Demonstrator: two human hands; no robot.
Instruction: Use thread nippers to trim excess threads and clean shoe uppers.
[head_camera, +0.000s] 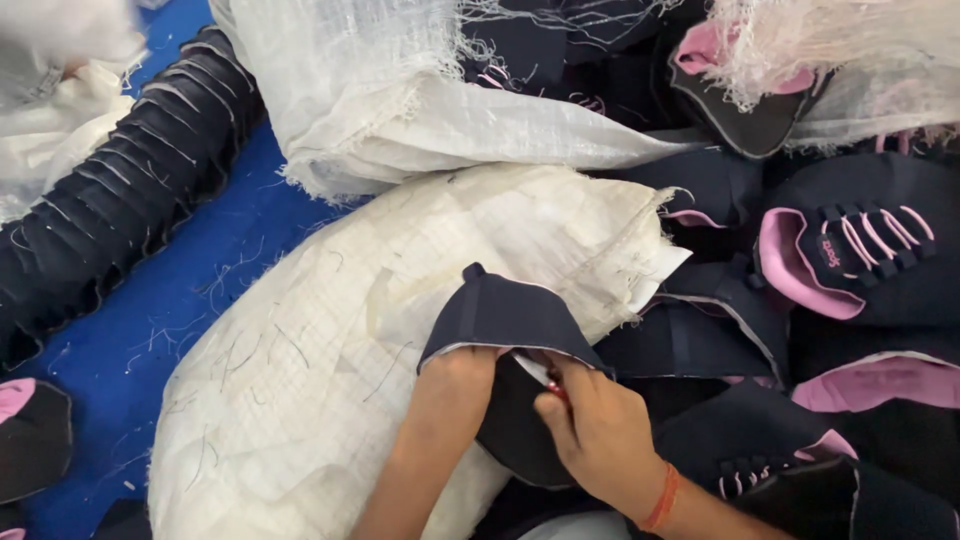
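A dark navy shoe upper (508, 318) rests against a white woven sack (330, 340) near the middle of the view. My left hand (452, 385) reaches up inside its opening and holds it from within. My right hand (595, 432), with an orange thread band at the wrist, pinches a small red-handled tool at the upper's lower edge, by a white trim line. The tool is mostly hidden by my fingers.
A heap of navy uppers with pink lining and pink laces (850, 250) fills the right side. A frayed white sack (400, 110) lies at the top. A row of stacked dark pieces (120, 190) lies on the blue surface (170, 330) at left.
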